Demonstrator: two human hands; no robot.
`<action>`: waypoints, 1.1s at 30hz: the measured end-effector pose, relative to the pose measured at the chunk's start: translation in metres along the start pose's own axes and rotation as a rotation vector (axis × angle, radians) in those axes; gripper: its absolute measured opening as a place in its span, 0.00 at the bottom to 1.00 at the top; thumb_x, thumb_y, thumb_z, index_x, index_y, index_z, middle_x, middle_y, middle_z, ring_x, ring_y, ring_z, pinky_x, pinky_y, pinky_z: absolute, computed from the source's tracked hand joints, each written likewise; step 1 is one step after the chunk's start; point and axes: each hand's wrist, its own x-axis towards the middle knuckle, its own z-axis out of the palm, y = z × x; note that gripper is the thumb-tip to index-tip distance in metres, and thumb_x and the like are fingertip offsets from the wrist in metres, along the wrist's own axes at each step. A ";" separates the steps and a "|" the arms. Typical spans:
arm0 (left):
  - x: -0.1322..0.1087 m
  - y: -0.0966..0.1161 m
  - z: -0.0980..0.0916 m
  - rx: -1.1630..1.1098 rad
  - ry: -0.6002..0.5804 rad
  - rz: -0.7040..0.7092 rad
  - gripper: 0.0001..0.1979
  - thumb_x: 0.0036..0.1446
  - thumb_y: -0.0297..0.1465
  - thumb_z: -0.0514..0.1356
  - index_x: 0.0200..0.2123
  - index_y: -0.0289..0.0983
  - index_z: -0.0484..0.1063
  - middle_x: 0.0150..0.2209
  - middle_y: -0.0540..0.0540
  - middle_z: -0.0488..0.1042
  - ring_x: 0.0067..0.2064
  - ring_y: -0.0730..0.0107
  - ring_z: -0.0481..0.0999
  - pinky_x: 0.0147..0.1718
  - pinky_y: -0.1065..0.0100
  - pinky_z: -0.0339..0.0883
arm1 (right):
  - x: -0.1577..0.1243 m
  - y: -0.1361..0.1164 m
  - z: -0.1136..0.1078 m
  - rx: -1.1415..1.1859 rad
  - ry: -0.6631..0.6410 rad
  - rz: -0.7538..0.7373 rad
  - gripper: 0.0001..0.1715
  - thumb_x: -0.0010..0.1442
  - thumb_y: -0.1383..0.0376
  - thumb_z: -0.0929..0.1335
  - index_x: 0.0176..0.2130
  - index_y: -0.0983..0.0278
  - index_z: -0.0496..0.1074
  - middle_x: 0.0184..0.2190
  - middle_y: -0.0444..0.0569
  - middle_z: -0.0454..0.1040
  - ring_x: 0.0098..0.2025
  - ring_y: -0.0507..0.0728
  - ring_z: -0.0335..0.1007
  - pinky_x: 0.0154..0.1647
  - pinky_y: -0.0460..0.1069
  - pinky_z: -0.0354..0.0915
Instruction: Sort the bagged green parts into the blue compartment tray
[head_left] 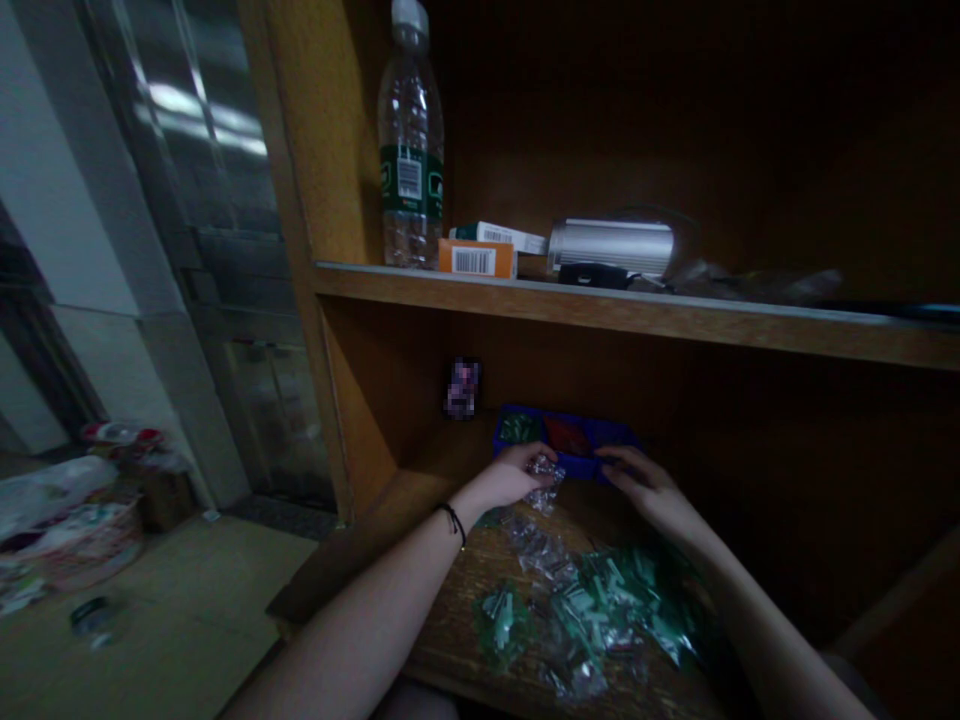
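Observation:
My left hand (526,472), with a dark cord bracelet on the wrist, is closed on small clear plastic packets (546,484) in front of the blue divided box (579,466). The box's left compartment holds green packets (517,429), its middle one something red (568,436); the right one is too dark to make out. My right hand (641,478) is at the box's front right edge, fingers stretched and apart, nothing visible in them. Below the hands lie a heap of green packets with pale strips (607,600), a separate green packet (501,622) and clear packets (541,550).
A shelf (525,298) crosses above the hands. On it stand a plastic bottle (410,130), an orange box (477,259) and a silver cylinder (611,245). A small pixelated item (463,388) leans in the back left corner. A filled basket (90,545) sits on the floor at left.

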 end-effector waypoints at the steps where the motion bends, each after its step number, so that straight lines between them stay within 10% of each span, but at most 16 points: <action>1: 0.000 -0.001 0.001 0.002 -0.013 0.013 0.15 0.51 0.28 0.65 0.44 0.37 0.74 0.39 0.48 0.76 0.39 0.68 0.74 0.40 0.69 0.65 | -0.002 -0.005 0.003 0.054 -0.116 -0.030 0.19 0.63 0.52 0.66 0.49 0.57 0.76 0.52 0.50 0.73 0.53 0.62 0.69 0.59 0.57 0.60; 5: -0.002 -0.002 0.003 0.016 -0.109 0.063 0.16 0.50 0.27 0.65 0.45 0.37 0.75 0.40 0.48 0.77 0.41 0.66 0.75 0.42 0.68 0.66 | -0.008 -0.020 0.017 0.163 -0.414 -0.104 0.19 0.65 0.52 0.65 0.48 0.58 0.77 0.51 0.51 0.73 0.55 0.61 0.68 0.61 0.57 0.59; 16: -0.008 0.007 0.003 0.026 -0.225 0.077 0.19 0.51 0.29 0.66 0.49 0.38 0.75 0.41 0.47 0.78 0.43 0.66 0.75 0.41 0.69 0.67 | -0.010 -0.021 0.016 0.182 -0.454 0.016 0.20 0.64 0.50 0.66 0.42 0.61 0.79 0.44 0.49 0.77 0.46 0.61 0.72 0.50 0.54 0.64; 28: -0.007 0.005 -0.001 -0.009 -0.195 -0.071 0.21 0.49 0.32 0.68 0.49 0.38 0.74 0.34 0.49 0.76 0.33 0.71 0.74 0.31 0.72 0.64 | -0.001 -0.009 0.003 0.142 -0.029 0.093 0.19 0.60 0.53 0.66 0.32 0.63 0.78 0.35 0.50 0.79 0.41 0.63 0.73 0.46 0.55 0.64; 33: -0.004 0.008 -0.002 -0.101 -0.108 -0.070 0.18 0.50 0.28 0.66 0.46 0.37 0.73 0.32 0.51 0.74 0.34 0.72 0.72 0.33 0.71 0.64 | 0.007 0.016 -0.003 0.070 0.261 0.103 0.21 0.58 0.49 0.67 0.42 0.60 0.79 0.49 0.52 0.75 0.53 0.65 0.69 0.58 0.58 0.60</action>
